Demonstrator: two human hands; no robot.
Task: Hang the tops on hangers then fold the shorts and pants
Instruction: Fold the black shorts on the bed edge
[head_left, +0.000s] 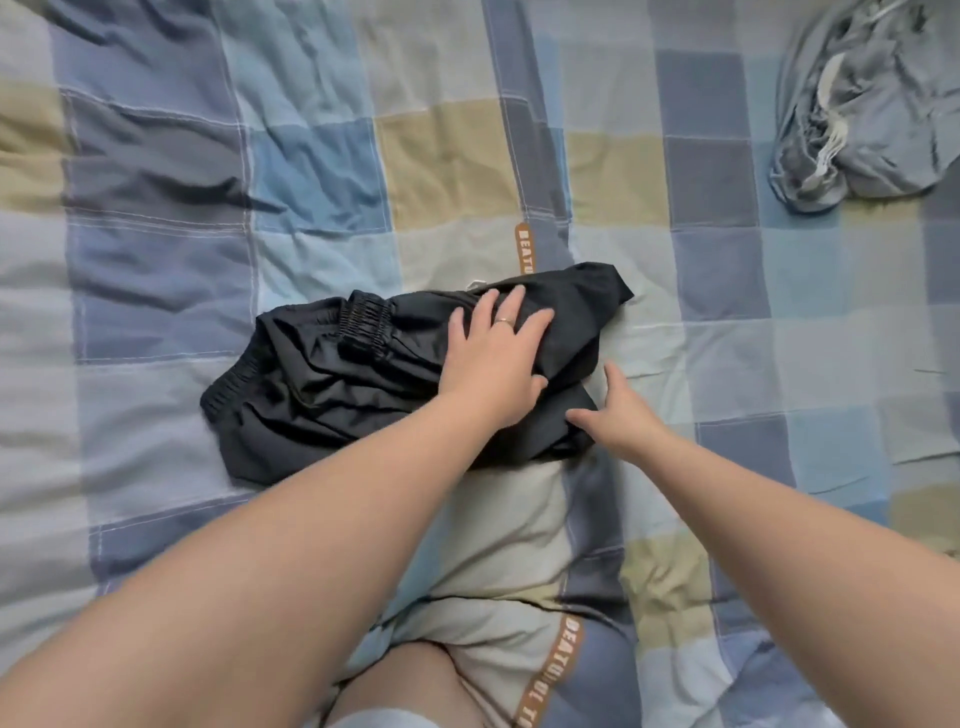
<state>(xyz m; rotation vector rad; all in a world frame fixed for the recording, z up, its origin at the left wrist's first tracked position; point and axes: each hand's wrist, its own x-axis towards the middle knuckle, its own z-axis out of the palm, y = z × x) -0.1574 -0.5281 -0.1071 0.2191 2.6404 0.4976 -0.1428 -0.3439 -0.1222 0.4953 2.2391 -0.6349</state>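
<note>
Black shorts (322, 395) with an elastic waistband lie crumpled in the middle of the bed, waistband toward the left. My left hand (493, 358) lies flat on the right part of the shorts, fingers spread and straight, a ring on one finger. My right hand (618, 410) is at the shorts' right edge with thumb and forefinger spread apart, fingertips touching the fabric's edge and the sheet; it holds nothing that I can see.
A blue, grey and beige checked bedsheet (156, 260) covers the whole view. A crumpled grey-blue garment (862, 109) with white drawstrings lies at the far right. My knee (405, 686) shows at the bottom edge.
</note>
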